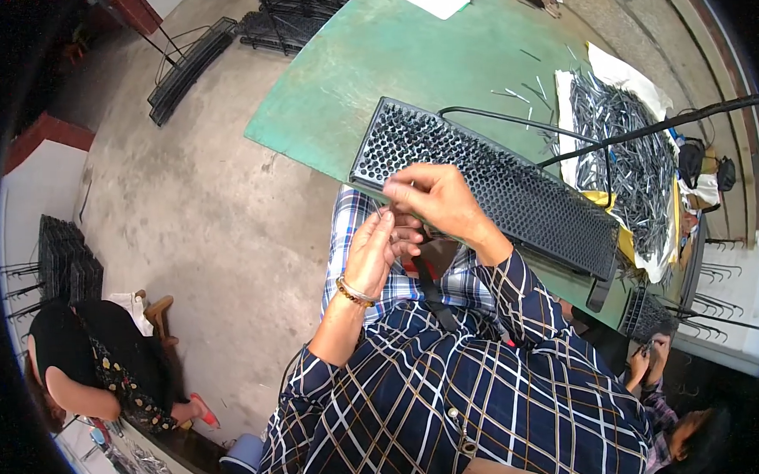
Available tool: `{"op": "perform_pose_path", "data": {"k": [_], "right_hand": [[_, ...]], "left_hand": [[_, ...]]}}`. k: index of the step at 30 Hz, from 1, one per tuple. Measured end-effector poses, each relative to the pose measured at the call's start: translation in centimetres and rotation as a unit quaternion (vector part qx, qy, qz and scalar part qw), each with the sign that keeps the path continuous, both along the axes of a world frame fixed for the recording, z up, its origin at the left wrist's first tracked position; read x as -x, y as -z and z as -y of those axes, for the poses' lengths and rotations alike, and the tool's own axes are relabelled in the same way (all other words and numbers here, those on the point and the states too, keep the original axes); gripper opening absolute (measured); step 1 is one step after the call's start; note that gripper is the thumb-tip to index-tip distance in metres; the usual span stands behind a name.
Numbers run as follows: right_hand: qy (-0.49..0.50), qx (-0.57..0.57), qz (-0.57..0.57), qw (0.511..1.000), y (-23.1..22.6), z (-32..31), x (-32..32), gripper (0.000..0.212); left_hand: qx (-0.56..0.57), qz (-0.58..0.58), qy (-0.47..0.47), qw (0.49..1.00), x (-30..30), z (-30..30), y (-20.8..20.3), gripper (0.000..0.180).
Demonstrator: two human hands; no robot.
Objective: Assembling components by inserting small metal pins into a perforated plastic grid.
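The left hand [375, 254] is raised with its thumb and forefinger tips bent toward each other; whether they clamp anything is too small to tell. The right hand [441, 203], blurred at the fingertips, curls just above and right of them, and its grip cannot be made out either. Just beyond the right hand, a long black studded board [496, 183] slants away to its right on the green tabletop [332, 88]. Farther right of that hand, well apart, thin metal pieces [624, 166] lie heaped on white-and-yellow sacking [655, 100].
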State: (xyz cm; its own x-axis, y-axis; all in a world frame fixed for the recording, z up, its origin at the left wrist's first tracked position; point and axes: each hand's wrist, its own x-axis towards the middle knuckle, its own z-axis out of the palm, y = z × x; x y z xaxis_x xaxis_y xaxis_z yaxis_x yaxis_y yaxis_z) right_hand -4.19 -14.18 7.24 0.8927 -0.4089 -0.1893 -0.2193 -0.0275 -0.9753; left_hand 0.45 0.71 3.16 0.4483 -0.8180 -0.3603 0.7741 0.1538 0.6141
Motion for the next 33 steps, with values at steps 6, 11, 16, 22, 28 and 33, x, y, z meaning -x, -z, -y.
{"op": "perform_pose_path", "data": {"k": [6, 11, 16, 22, 28, 33], "right_hand": [[0.136, 0.231, 0.129, 0.955, -0.2, 0.8, -2.4, 0.018], [0.134, 0.336, 0.168, 0.917, 1.8, 1.1, -3.1, 0.018], [0.126, 0.392, 0.178, 0.894, 1.7, 1.1, -2.9, 0.017], [0.078, 0.469, 0.174, 0.862, 3.2, 1.0, -2.9, 0.016], [0.069, 0.519, 0.16, 0.836, 2.0, 0.5, -2.7, 0.016], [-0.063, 0.249, 0.064, 0.964, 0.3, -0.2, -0.6, 0.019]], "left_hand": [[-0.063, 0.013, 0.043, 0.997, 0.2, -0.2, 1.0, 0.032], [-0.064, 0.024, 0.062, 0.996, 0.2, -0.4, 1.4, 0.033], [-0.07, 0.027, 0.059, 0.995, 0.0, -0.2, 1.1, 0.03], [-0.049, -0.019, 0.042, 0.998, -0.1, -0.4, 1.3, 0.031], [-0.048, 0.003, 0.042, 0.998, 0.0, -0.3, 0.7, 0.03], [-0.053, 0.037, 0.018, 0.998, 0.2, -0.5, 0.8, 0.028]]}}
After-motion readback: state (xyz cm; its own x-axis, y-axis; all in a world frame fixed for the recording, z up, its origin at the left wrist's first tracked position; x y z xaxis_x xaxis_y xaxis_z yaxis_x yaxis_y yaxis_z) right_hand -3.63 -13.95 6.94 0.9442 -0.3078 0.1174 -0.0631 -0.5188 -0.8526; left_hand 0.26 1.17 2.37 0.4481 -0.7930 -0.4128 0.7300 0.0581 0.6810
